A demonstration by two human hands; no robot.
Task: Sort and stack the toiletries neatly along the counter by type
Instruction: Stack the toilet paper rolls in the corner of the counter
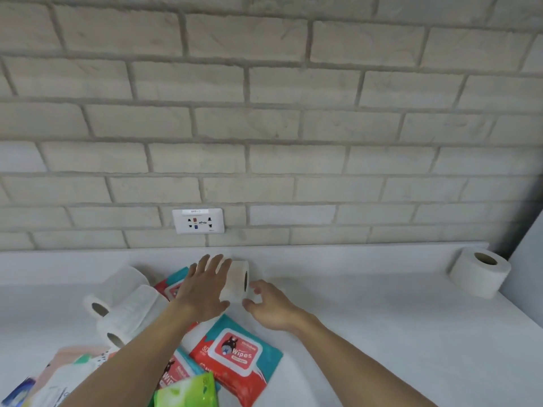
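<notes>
Green soft wipes packet (188, 390) at the near edge, half over a jumble of red-and-teal wipes packs; the plainest one (238, 355) lies flat just right of the left forearm. Pink and white soft packets (67, 368) heaped at near left. Two white toilet rolls on their sides, left of centre (117, 289) (132, 315), touching each other. Task item in hand: a white toilet paper roll (235, 279), lying on its side on the white counter (367, 318) close to the brick wall (264, 113), below and right of the white wall socket (198, 221), core hole facing right. Left hand (202, 292) laid over its left half, fingers straight and spread, pressing, not clenched. Right hand (270, 306) at the open end, fingers loosely curled, thumb tip at the roll's near lower edge; cannot tell whether it is really pinching. One upright white toilet roll (480, 271) stands well apart at far right, likely the start of the roll group. Handling, as judged: light, soft, compressible, rolls freely on its side, outer sheet may unwind. Best hold is across the two flat ends or round the girth, lightly, then set it on end so it stays put and can be stacked.
</notes>
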